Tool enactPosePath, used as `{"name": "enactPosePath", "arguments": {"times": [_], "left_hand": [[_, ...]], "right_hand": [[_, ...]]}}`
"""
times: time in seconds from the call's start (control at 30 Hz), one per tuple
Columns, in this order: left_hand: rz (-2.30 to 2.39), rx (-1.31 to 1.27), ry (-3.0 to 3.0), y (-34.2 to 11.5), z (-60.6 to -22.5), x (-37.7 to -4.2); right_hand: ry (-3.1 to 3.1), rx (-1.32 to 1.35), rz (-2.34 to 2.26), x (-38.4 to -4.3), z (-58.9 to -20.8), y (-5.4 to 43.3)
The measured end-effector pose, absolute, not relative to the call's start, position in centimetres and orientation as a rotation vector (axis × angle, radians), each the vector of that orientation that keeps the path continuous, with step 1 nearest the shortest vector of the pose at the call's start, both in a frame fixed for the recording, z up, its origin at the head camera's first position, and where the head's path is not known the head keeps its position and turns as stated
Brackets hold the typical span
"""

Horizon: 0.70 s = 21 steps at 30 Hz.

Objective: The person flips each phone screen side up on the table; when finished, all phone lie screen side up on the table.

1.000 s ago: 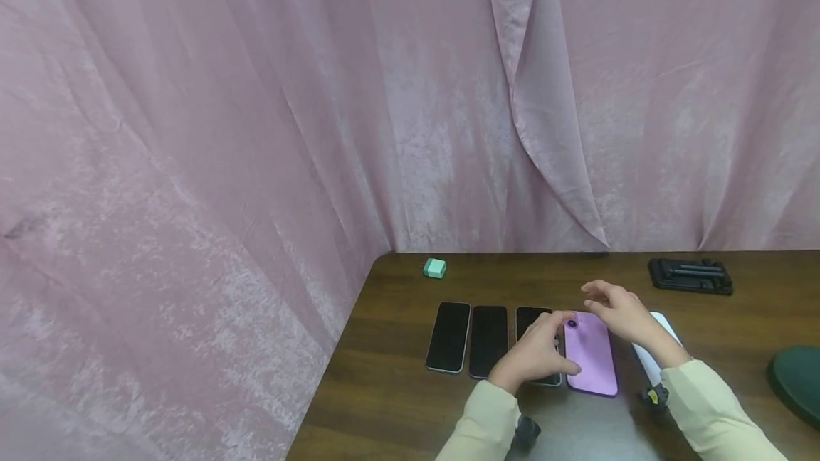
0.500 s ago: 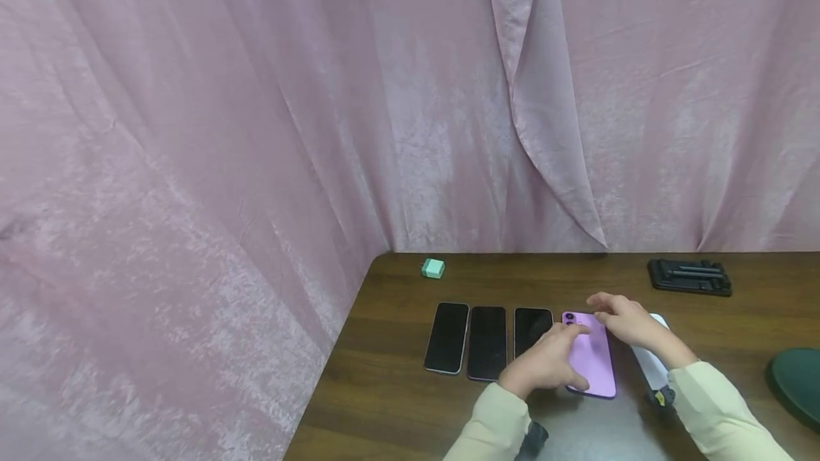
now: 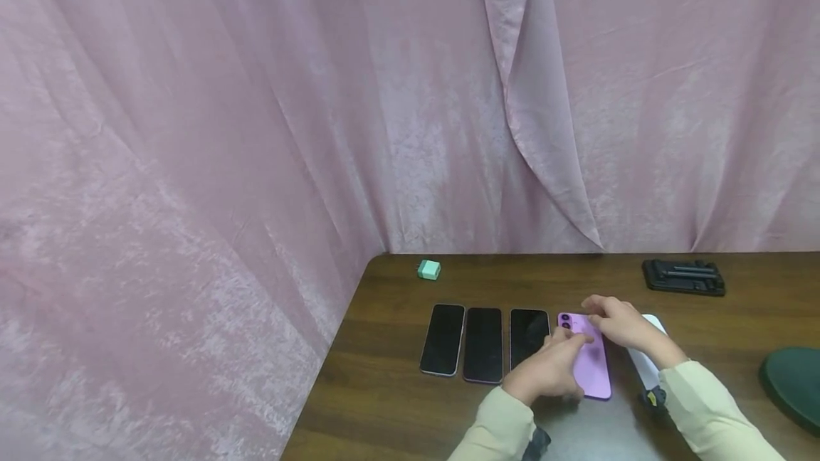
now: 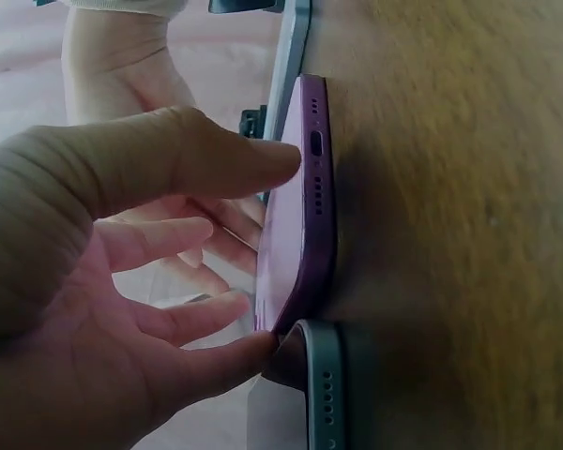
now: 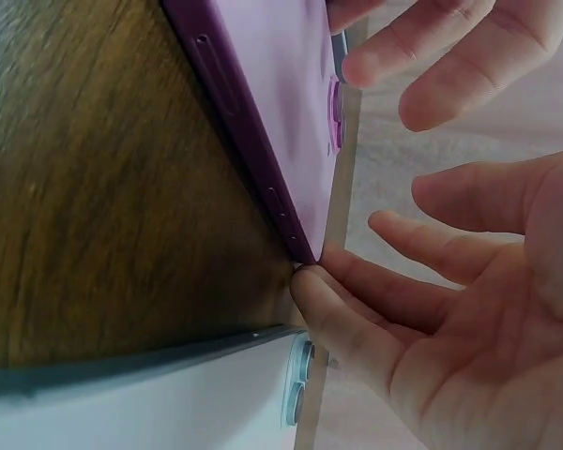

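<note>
A purple phone [image 3: 593, 374] lies back up on the brown table, its camera lenses at the far left corner. My left hand [image 3: 546, 371] reaches over its left side. In the left wrist view the thumb [image 4: 197, 155] touches the bottom end of the purple phone [image 4: 283, 225] by the charging port, and a fingertip meets the side beside the neighbouring phone [image 4: 324, 394]. My right hand [image 3: 624, 324] is at the far right corner; in the right wrist view its fingertips [image 5: 324, 291] touch that corner, the other fingers spread loosely.
Three phones, screens up, lie in a row to the left: one [image 3: 443, 340], another [image 3: 483, 346] and a third [image 3: 529, 333]. A white phone [image 3: 647, 368] lies partly under the right forearm. A mint charger plug [image 3: 429, 269], black folded stand [image 3: 684, 277] and dark green object [image 3: 794, 386] stand around.
My left hand has moved slightly right and nearer the body, uncovering more of the third black-screened phone. The right hand has come down to the purple phone's far corner.
</note>
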State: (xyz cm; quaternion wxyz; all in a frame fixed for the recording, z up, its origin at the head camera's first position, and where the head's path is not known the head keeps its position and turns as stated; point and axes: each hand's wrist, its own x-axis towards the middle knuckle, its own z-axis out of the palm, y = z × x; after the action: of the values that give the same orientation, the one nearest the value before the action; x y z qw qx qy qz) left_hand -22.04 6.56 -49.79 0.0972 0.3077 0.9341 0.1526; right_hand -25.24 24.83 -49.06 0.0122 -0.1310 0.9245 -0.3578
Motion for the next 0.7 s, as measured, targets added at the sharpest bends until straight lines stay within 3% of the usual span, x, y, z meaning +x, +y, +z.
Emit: {"name": "enactPosePath", "arguments": {"times": [0.7], "left_hand": [[0.402, 0.876, 2.894, 6.9, -50.4, -21.4]], "right_hand": [[2.953, -0.321, -1.048, -26.3, -49.2, 24.2]]}}
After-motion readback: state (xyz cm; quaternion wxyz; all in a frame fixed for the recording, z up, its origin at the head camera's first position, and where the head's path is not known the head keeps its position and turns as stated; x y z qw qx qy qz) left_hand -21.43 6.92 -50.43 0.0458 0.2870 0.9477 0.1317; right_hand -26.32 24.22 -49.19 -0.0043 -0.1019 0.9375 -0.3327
